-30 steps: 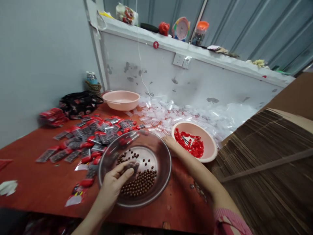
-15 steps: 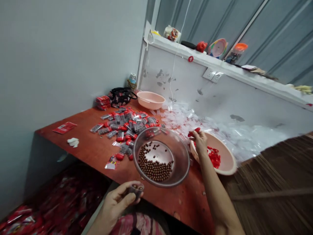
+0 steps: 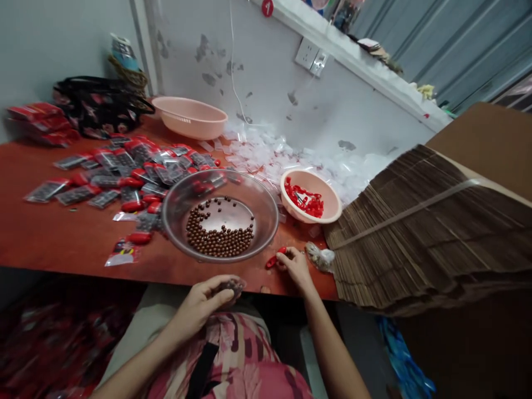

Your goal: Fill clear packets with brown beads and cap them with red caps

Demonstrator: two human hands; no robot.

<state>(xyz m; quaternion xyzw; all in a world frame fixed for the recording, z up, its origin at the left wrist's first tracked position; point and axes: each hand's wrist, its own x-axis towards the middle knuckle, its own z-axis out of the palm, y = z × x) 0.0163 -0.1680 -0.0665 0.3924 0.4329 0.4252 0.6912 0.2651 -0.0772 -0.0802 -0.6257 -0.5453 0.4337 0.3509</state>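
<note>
My left hand (image 3: 203,302) is closed around a small clear plastic pouch (image 3: 234,289) with brown balls in it, held low in front of the table's edge. Between the fingertips of my right hand (image 3: 296,268) is a red plastic cap (image 3: 276,257), just right of the big bowl. That clear bowl (image 3: 272,221) stands between and beyond my hands, with many brown balls (image 3: 220,241) gathered at its near side. Behind my right hand a pink bowl (image 3: 334,213) holds more red caps (image 3: 305,202).
Filled red-capped packs (image 3: 137,166) lie heaped on the red table (image 3: 54,238) at left. Clear empty pouches (image 3: 291,149) are piled along the wall. A strapped cardboard stack (image 3: 399,238) borders the right side. Behind stand a pink basin (image 3: 191,119) and a black bag (image 3: 95,105).
My right hand has come back from the pink bowl toward me with the red cap. My left hand still holds the pouch. The view has turned right and down.
</note>
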